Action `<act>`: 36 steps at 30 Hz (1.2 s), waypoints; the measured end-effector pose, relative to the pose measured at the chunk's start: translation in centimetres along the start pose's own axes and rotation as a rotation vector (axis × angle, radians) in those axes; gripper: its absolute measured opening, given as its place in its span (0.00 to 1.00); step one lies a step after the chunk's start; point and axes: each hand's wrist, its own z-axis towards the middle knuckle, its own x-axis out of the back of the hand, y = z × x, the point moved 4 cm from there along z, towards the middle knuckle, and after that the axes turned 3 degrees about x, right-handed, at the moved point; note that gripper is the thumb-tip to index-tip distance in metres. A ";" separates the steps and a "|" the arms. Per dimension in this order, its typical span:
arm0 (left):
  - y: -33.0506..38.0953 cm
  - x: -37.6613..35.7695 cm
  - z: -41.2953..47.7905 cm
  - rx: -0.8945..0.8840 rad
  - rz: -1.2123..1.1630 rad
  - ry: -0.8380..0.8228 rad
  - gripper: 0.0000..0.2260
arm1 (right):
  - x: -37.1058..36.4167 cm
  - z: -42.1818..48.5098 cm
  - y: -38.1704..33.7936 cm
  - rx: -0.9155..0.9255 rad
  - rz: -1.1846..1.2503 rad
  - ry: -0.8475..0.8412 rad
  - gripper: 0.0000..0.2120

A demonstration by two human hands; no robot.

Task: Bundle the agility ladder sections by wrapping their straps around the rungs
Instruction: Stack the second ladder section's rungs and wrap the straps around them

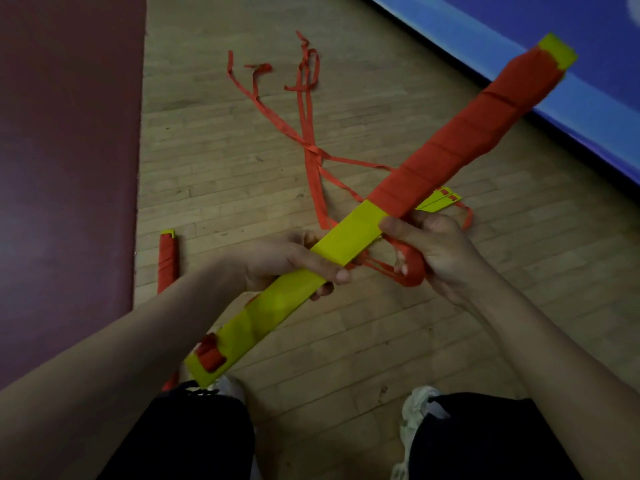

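One stack of yellow rungs [346, 237] is held above the wooden floor [214, 168], slanted from the near left toward the far right. Its far half is covered by turns of red strap [478, 126], with only a short yellow tip left bare beyond them. A small folded red tab [211, 355] is seen at the stack's near end.

The left hand [287, 261] is closed around the bare middle of the stack, thumb on top and fingertips curled underneath. The right hand [440, 251] is closed on a bunch of strap loops [412, 277], its thumb pressed on the stack just where the wrapping begins.

Loose strap tails [311, 157] are trailed across the floor's far middle; they are crossed and twisted, so their number cannot be told. One wrapped bundle [167, 261] is laid by the floor's left edge, beside the maroon mat [69, 150], its near end hidden by the left forearm. At least two more flat yellow rungs [441, 199] are seen on the floor behind the held stack, mostly hidden by it. A blue mat [519, 15] is cut off at the far right corner. Two pale shoes [419, 407] are partly covered by dark trousers at the near edge.
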 end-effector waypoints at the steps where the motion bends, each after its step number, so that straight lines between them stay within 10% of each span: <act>1: 0.1 0.3 -0.1 -0.002 0.020 0.016 0.18 | 0.0 0.0 0.2 -0.010 -0.018 -0.028 0.01; 19: 0.2 1.4 0.5 0.033 0.158 0.424 0.09 | 1.9 0.5 3.6 -0.044 -0.499 0.180 0.18; 31: 0.4 -3.1 2.4 -0.117 1.409 0.855 0.13 | 0.8 0.4 2.4 0.032 -0.461 0.364 0.23; 36: 0.2 -4.0 2.6 -0.278 1.642 1.015 0.20 | 0.4 0.0 3.0 -0.087 0.004 0.404 0.17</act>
